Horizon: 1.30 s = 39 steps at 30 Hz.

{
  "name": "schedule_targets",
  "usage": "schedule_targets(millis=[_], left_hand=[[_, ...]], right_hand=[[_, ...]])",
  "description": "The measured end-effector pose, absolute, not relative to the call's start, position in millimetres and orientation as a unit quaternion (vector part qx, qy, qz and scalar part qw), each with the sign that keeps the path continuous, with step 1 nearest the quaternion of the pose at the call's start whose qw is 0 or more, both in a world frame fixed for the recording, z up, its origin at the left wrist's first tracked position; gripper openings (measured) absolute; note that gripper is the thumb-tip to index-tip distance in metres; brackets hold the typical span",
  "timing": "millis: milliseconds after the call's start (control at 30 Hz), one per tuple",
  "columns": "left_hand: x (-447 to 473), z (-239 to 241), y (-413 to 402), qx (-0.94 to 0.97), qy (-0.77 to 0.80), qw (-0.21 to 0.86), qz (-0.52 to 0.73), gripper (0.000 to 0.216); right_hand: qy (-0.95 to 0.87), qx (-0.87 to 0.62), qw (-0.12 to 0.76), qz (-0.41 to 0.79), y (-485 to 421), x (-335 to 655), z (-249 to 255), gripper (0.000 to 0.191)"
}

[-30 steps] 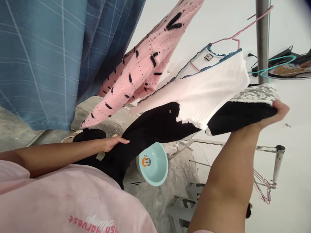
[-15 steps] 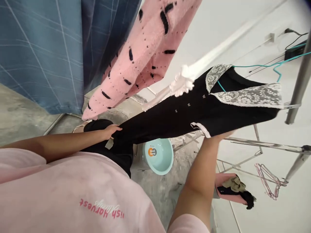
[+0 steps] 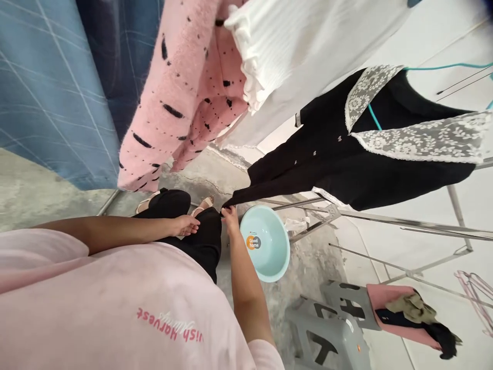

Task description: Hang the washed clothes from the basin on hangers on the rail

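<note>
A black long garment with a white lace collar (image 3: 358,164) hangs on a teal hanger (image 3: 435,67), its lower end trailing down towards me. My right hand (image 3: 230,218) pinches that lower end near the rim of a pale blue plastic basin (image 3: 265,244). My left hand (image 3: 185,225) rests on the black trousers (image 3: 204,241) over my thigh, a short way from my right hand. A pale pink T-shirt (image 3: 115,293) covers my body below both arms.
A pink speckled knit cardigan (image 3: 185,103) and a white ribbed top (image 3: 308,51) hang beside a blue checked cloth (image 3: 57,92). A metal drying rack (image 3: 385,220), grey plastic stools (image 3: 327,329) and pink cloth with dark clothes (image 3: 404,308) stand to the right.
The black garment now hangs from the teal hanger, its collar showing. My right hand has left the collar end and dropped to the lower end. The view has turned.
</note>
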<state>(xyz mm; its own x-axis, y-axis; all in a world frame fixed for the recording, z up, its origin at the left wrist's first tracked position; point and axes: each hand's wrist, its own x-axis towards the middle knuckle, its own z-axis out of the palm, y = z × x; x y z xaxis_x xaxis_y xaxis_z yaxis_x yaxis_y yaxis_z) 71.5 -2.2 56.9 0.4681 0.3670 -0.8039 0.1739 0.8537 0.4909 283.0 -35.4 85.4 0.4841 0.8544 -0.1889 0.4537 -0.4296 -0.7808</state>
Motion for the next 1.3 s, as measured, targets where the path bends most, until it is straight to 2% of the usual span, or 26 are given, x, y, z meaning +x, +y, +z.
schedule_targets(millis=[100,233,400,933,1300], left_hand=[[73.1,56.5,-1.8,0.281,0.51,0.812,0.032,0.014],[73.4,55.6,-2.1,0.302,0.499,0.812,0.014,0.014],[73.0,47.1,-5.3,0.335,0.492,0.803,-0.004,0.018],[71.7,42.7,-8.1,0.37,0.471,0.801,0.015,0.028],[73.2,43.6,-6.7,0.361,0.458,0.812,0.02,0.025]], right_hand=[[-0.463,-0.787,0.263,0.31,-37.9,256.5,58.8,0.036],[-0.534,-0.778,0.194,0.266,-57.4,235.4,44.0,0.021],[-0.555,-0.789,0.151,0.218,-74.4,228.8,39.7,0.025],[-0.563,-0.795,0.124,0.191,-77.8,229.8,41.6,0.024],[-0.569,-0.791,0.128,0.186,-83.3,235.5,40.3,0.026]])
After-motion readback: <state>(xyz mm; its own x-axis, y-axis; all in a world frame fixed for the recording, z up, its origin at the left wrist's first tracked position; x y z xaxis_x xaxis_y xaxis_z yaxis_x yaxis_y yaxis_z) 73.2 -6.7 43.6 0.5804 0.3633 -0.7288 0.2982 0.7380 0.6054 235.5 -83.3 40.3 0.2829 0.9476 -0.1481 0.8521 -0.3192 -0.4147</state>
